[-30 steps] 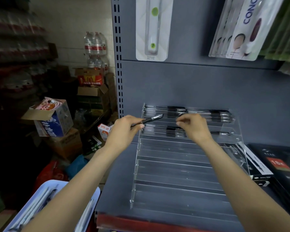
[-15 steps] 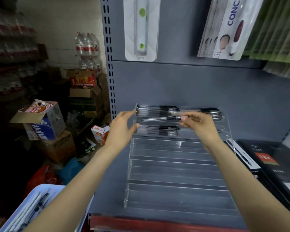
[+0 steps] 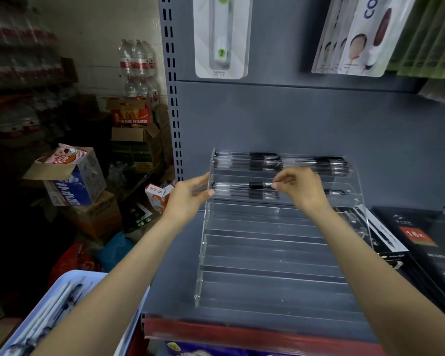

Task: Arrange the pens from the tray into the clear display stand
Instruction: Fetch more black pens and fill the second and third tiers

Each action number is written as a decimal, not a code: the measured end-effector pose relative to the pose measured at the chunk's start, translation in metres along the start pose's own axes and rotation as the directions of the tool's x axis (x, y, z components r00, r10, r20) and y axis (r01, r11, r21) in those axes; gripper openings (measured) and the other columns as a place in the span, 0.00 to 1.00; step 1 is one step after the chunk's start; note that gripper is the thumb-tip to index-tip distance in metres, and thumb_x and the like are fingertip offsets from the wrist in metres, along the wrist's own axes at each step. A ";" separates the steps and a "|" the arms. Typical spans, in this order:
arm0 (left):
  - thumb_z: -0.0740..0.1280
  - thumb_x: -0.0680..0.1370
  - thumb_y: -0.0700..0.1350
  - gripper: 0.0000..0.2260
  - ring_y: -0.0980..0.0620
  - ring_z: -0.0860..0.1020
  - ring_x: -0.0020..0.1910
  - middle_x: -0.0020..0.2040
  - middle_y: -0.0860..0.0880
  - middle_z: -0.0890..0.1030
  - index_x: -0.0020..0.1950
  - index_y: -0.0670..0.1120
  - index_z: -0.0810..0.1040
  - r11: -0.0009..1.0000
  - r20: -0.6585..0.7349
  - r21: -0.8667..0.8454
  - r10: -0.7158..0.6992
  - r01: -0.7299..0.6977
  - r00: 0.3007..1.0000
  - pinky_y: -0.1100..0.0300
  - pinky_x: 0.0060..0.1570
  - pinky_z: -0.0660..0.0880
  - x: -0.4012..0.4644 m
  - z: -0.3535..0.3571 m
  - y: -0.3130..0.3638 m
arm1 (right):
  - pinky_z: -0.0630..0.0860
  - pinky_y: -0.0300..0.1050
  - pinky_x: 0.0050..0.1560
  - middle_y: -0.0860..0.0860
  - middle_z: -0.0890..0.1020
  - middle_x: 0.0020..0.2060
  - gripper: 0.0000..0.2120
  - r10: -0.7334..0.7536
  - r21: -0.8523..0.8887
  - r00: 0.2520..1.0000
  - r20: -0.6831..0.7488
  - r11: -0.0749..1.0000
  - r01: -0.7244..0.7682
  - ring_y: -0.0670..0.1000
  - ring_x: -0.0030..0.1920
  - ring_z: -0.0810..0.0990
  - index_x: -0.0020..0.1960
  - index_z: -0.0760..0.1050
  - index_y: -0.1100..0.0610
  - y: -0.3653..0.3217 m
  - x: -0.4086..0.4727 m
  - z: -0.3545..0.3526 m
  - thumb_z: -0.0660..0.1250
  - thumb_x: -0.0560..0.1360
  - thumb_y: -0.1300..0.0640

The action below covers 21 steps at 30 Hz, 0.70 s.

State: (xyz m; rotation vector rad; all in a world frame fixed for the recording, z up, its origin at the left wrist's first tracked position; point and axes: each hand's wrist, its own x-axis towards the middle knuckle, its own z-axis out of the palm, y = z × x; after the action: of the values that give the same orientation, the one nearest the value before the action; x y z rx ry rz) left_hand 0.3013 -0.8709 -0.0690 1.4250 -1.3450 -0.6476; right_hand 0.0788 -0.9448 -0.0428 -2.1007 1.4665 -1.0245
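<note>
Right now a pen (image 3: 244,185) lies level over the 2nd tier from the top of the clear display stand (image 3: 272,253), its right end pinched by the right hand (image 3: 299,190). Flat-fingered and holding nothing, the left hand (image 3: 190,196) touches the stand's left edge. More pens (image 3: 280,163) fill the top tier, and the white tray (image 3: 52,312) sits lower left with other pens inside

support: grey shelf (image 3: 175,273) | on it: clear display stand (image 3: 280,253), centre; black boxes (image 3: 427,247), right
</note>
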 end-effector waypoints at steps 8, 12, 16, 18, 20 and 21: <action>0.69 0.75 0.40 0.20 0.59 0.73 0.60 0.62 0.51 0.77 0.67 0.46 0.73 1.000 -0.048 0.025 0.004 -0.003 0.999 0.64 0.60 0.68 0.001 0.000 -0.003 | 0.68 0.36 0.50 0.50 0.81 0.42 0.03 0.119 -0.060 0.986 0.120 0.992 -0.113 0.46 0.46 0.76 0.45 0.82 0.59 -0.006 0.012 -0.002 0.71 0.72 0.61; 0.69 0.75 0.43 0.19 0.57 0.76 0.58 0.58 0.52 0.79 0.66 0.46 0.74 0.999 -0.072 0.045 0.011 -0.008 0.997 0.78 0.53 0.65 -0.003 -0.003 -0.007 | 0.68 0.36 0.49 0.50 0.81 0.43 0.03 0.131 -0.106 0.984 0.122 0.987 -0.118 0.46 0.46 0.76 0.45 0.82 0.58 -0.006 0.011 -0.001 0.69 0.73 0.61; 0.68 0.75 0.45 0.21 0.56 0.76 0.58 0.58 0.50 0.80 0.68 0.48 0.72 0.997 -0.079 0.068 0.030 -0.025 0.996 0.63 0.60 0.70 -0.011 -0.011 -0.009 | 0.68 0.34 0.46 0.51 0.83 0.43 0.04 0.028 -0.157 0.999 -0.038 0.987 -0.034 0.48 0.45 0.79 0.43 0.81 0.57 -0.012 -0.001 0.010 0.67 0.74 0.61; 0.68 0.76 0.45 0.18 0.55 0.78 0.56 0.56 0.50 0.81 0.66 0.49 0.74 0.997 -0.076 0.064 0.047 -0.042 0.996 0.58 0.60 0.73 -0.015 -0.019 -0.010 | 0.65 0.30 0.42 0.52 0.83 0.42 0.05 -0.073 -0.132 0.990 -0.121 0.990 0.057 0.47 0.41 0.77 0.44 0.81 0.58 -0.028 -0.012 0.020 0.67 0.74 0.62; 0.67 0.77 0.44 0.14 0.55 0.80 0.51 0.51 0.52 0.82 0.63 0.49 0.76 0.997 -0.075 0.050 0.058 -0.054 0.995 0.57 0.57 0.76 -0.021 -0.030 -0.012 | 0.66 0.28 0.38 0.50 0.82 0.40 0.05 -0.120 -0.059 0.987 -0.109 0.992 0.114 0.46 0.38 0.76 0.44 0.81 0.58 -0.052 -0.024 0.035 0.66 0.74 0.61; 0.66 0.77 0.44 0.12 0.56 0.81 0.49 0.49 0.53 0.82 0.61 0.49 0.76 0.997 -0.076 0.051 0.061 -0.057 0.995 0.57 0.56 0.76 -0.024 -0.037 -0.014 | 0.67 0.26 0.38 0.48 0.82 0.40 0.05 -0.127 -0.015 0.989 -0.079 0.992 0.126 0.45 0.37 0.76 0.44 0.81 0.57 -0.065 -0.030 0.045 0.66 0.74 0.61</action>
State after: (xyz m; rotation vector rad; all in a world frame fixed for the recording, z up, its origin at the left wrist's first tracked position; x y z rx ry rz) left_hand 0.3342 -0.8388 -0.0754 1.4292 -1.3442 -0.5189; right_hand 0.1481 -0.8967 -0.0397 -2.2080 1.3920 -1.1626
